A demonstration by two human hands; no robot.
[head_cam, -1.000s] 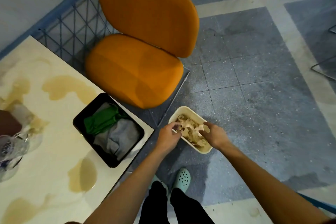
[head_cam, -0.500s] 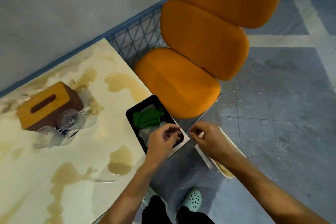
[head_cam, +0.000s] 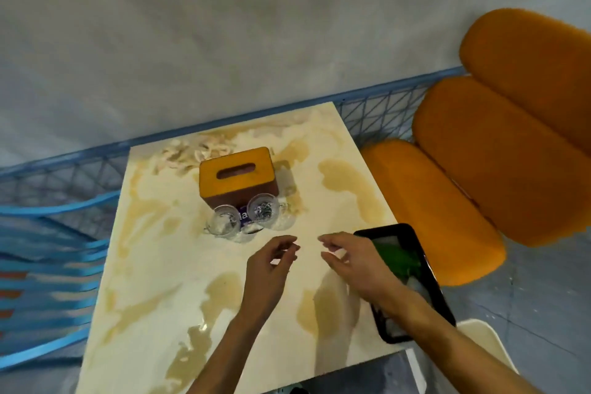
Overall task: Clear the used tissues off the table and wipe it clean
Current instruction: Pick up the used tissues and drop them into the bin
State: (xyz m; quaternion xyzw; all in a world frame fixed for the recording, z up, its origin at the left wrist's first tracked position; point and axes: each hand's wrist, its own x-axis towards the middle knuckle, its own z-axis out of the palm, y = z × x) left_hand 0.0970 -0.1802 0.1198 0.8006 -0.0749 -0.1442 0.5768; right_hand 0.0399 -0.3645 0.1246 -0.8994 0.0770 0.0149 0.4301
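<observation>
Used tissues are lying in a loose crumpled heap at the far edge of the table, upper centre of the frame, just behind an orange tissue box. Two clear glasses are standing against the near side of that box. Brown liquid stains are spreading across the pale tabletop in several patches.

Both hands are hovering over the table's near half, well apart from the tissues. The left hand is showing loosely curled fingers with thumb and forefinger narrowly parted, holding nothing. The right hand is likewise loosely curled and carrying nothing.

A black tray is sitting at the right edge of the table, partly under the right forearm, and is containing a green cloth. Orange seat cushions are occupying the right of the frame. A cream bin is showing at lower right, below the table edge. A blue mesh rail is running behind the table.
</observation>
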